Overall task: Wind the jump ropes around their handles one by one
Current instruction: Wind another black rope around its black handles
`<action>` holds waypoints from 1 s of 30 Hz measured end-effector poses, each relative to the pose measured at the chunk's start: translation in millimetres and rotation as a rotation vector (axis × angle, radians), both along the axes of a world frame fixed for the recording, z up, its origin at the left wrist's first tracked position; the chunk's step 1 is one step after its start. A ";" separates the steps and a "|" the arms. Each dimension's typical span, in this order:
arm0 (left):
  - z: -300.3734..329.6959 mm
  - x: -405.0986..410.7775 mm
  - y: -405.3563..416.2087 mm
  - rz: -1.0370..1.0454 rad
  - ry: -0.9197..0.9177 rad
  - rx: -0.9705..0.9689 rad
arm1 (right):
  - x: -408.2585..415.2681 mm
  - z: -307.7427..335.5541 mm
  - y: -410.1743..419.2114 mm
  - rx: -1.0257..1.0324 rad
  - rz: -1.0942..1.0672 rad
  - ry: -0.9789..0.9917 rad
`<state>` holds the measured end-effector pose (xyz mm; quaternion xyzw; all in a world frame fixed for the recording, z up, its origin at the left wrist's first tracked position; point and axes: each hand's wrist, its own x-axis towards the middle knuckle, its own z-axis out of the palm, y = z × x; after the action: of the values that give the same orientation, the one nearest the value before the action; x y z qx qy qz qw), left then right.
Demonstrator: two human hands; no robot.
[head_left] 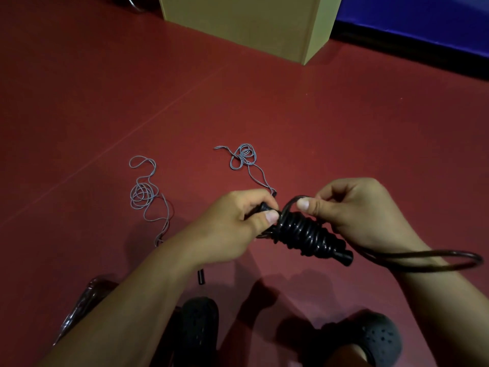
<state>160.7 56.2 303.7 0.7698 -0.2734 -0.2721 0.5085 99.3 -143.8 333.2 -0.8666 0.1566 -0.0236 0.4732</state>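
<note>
Left hand [238, 229]: fingers closed around the handles' [341, 256] left end.
Right hand [354, 213]: fingers pinching the black rope [299, 231], coiled around the handles, above the floor [344, 123].
Grey ropes [143, 194]: loose, far left.

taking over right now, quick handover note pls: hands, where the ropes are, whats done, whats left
Left hand grips the handle end of the black jump rope.
Right hand pinches the rope's loose part at the coil; a free loop hangs past the right wrist.
Done: most of the black rope is coiled round its handles.
Left: wind in that last loop, then the two thin grey ropes lying tangled on the red floor.
</note>
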 end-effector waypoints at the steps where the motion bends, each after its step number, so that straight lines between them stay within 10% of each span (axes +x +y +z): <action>1: 2.3 -0.3 -0.3 -0.006 0.024 -0.034 | -0.1 1.0 -1.0 0.005 -0.012 0.007; 12: 20.8 0.9 5.2 -0.044 0.304 -0.337 | 0.7 1.5 -4.7 0.318 0.109 -0.017; 24: 19.5 1.3 -7.5 0.475 0.600 -0.334 | 2.4 -27.2 35.6 -0.101 0.159 -0.094; 30: 12.8 8.9 -8.8 0.688 0.339 -0.186 | -3.9 -34.4 62.4 0.204 0.294 0.060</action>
<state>169.6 47.3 316.5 0.7114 0.0648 -0.1831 0.6754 95.4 -81.4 298.8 -0.8279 0.0440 0.0877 0.5522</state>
